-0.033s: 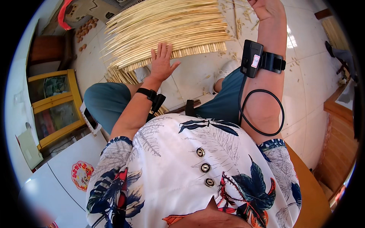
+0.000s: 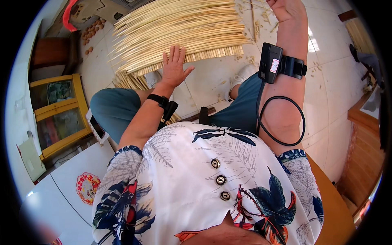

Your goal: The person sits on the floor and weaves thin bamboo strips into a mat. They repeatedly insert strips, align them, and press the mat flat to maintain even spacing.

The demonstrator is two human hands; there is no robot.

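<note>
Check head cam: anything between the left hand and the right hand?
Head view: pale reed sticks fill the stretch from left hand, flat on them, to right hand, plus loose scraps on tile.

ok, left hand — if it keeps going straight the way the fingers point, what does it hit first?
The left hand lies open, fingers pointing away from the body. Its fingertips are already at the near edge of the mat of pale bamboo strips, so it would likely meet those strips first; whether it touches them is unclear.
</note>
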